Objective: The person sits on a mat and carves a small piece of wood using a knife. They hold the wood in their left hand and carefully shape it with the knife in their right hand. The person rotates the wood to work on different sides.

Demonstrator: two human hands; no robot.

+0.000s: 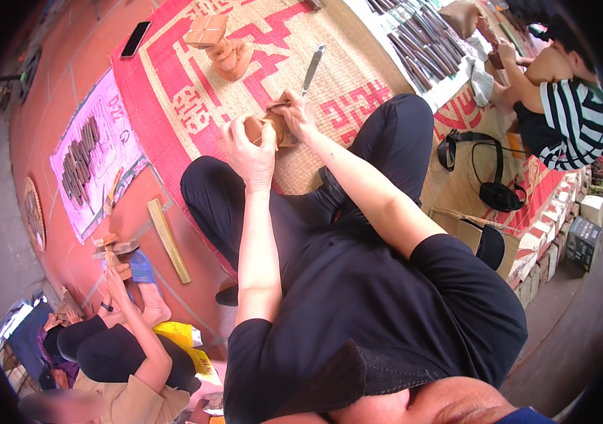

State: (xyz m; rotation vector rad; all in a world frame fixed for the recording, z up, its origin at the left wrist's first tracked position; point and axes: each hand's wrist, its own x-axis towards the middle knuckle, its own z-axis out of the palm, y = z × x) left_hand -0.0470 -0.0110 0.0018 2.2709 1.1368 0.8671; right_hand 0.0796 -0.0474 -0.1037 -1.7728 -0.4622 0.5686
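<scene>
My left hand (250, 157) is closed around a reddish-brown carved wooden piece (281, 131), low over the mat in front of my crossed legs. My right hand (296, 116) is pinched over the same piece from the right, its fingers gripping a small dark thing that I cannot make out. Beyond my hands, a thin metal blade (312, 69) lies on the red and straw-coloured woven mat (174, 63). Farther off stands a carved wooden piece (229, 53) with a block-like square end on top.
A phone (136, 39) lies at the mat's far left edge. Dark sticks rest on a pink sheet (107, 106) at left and a white cloth (425, 42) at far right. A black strapped bag (500, 196) lies right. Co-workers sit lower left and upper right.
</scene>
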